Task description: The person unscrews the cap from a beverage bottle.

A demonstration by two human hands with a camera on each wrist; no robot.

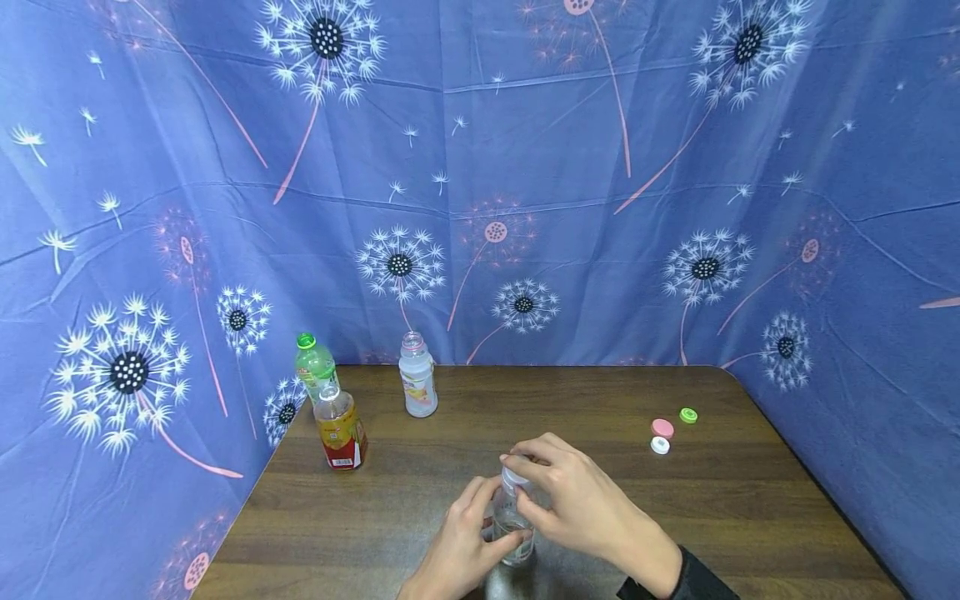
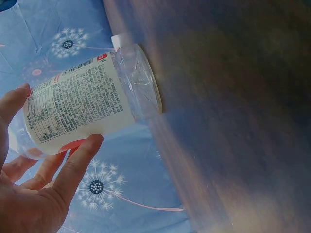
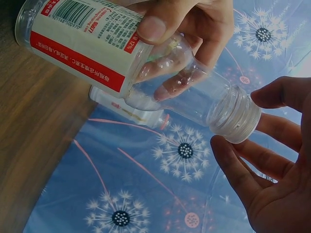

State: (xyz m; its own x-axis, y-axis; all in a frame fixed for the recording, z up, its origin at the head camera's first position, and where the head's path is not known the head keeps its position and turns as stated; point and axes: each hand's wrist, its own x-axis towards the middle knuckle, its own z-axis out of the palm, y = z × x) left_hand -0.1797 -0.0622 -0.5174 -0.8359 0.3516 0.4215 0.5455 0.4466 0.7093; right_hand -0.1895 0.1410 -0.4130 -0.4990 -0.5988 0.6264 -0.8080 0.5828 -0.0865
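A clear plastic bottle (image 1: pixel 513 521) with a white and red label stands on the table near its front. My left hand (image 1: pixel 463 537) grips its body, with the thumb on one side and the fingers on the other, as the left wrist view also shows. A whitish cap (image 3: pixel 238 128) sits at the mouth, over the threaded neck. My right hand (image 1: pixel 573 493) holds that cap by its rim between thumb and fingertips. The bottle's label (image 2: pixel 77 104) is in plain sight in the left wrist view. Whether the cap is tight cannot be seen.
A green bottle (image 1: pixel 315 365), a bottle with a yellow and red label (image 1: pixel 341 433) and a white bottle (image 1: pixel 418 382) stand at the back left of the brown table (image 1: pixel 555 400). Pink (image 1: pixel 662 428), white (image 1: pixel 660 446) and green (image 1: pixel 688 415) caps lie at the right. Blue cloth hangs behind.
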